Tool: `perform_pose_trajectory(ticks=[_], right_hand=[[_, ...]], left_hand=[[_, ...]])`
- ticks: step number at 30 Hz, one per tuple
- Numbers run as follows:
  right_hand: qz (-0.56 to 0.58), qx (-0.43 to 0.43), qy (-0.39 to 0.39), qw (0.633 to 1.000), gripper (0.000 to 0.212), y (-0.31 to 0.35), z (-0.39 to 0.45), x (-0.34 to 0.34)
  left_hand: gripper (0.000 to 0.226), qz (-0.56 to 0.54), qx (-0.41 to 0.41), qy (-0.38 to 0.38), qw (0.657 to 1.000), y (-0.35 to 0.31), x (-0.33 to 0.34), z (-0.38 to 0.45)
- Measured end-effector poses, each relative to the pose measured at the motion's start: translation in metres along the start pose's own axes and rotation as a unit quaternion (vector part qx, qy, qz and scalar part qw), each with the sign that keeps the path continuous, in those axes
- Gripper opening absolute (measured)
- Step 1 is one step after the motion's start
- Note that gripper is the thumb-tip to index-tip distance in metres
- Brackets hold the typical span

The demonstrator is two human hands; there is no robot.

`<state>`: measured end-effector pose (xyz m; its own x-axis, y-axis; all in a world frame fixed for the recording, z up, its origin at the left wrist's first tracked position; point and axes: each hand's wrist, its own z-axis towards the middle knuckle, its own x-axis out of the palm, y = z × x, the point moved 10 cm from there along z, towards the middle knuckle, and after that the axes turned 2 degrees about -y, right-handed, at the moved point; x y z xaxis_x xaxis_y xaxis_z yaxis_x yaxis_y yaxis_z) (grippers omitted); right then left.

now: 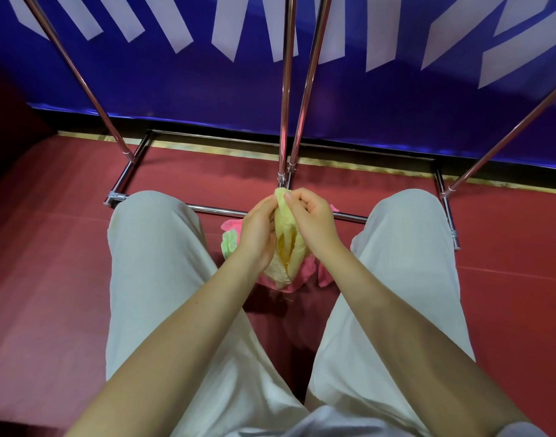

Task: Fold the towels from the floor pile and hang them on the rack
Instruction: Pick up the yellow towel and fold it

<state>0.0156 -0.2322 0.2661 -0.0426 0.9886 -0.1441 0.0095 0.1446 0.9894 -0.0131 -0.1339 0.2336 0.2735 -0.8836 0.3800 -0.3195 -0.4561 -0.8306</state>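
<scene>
- Far left: the rack (129, 171) — chrome tubes, with a base bar running across the red floor (49, 247) between the person's knees and slanted rails rising out of the top of the view. No towel shows on any rail in view.
- Left of centre: the pile (231, 244) lies on the floor between the legs, just this side of the base bar; a green piece and pink pieces show around the hands, the rest hidden beneath them.
- Left hand (257, 233): fingers curled round the left side of the yellow towel (287, 247), gripping it about mid-length.
- Centre: the towel hangs bunched and lifted above the pile, long axis running from the top corner (nearest the rack) down toward the person's body; its lower end sits over the pink cloth, touching or not I cannot tell.
- Right hand (311, 220): thumb and fingers pinch the towel's top edge, so it holds higher than the left.
- Judgement: the fold turns on that axis — the hands are together on one bunched strip, and they would need to part along the top edge to spread it. The right hand is nearer the corner.
- Far right: more of the rack, its right rail slanting up and away.
</scene>
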Motion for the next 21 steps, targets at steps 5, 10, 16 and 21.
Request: perform_pose_trajectory(ticks=[5, 10, 16, 21], right_hand=[[0.013, 0.012, -0.032, 0.999, 0.019, -0.007, 0.0, -0.007], [0.015, 0.019, -0.015, 1.0, 0.02, -0.011, -0.001, -0.002], [0.005, 0.023, 0.056, 0.998, 0.027, -0.013, 0.0, 0.009], [-0.058, -0.003, 0.116, 0.992, 0.031, -0.014, -0.005, 0.01]], left_hand=[[0.027, 0.017, 0.022, -0.009, 1.0, 0.0, 0.003, -0.003], [0.016, 0.005, 0.032, -0.028, 0.999, 0.0, -0.006, -0.002], [0.023, -0.005, 0.05, -0.066, 0.997, -0.017, -0.017, -0.002], [0.023, -0.012, 0.098, -0.116, 0.988, -0.046, -0.048, 0.007]])
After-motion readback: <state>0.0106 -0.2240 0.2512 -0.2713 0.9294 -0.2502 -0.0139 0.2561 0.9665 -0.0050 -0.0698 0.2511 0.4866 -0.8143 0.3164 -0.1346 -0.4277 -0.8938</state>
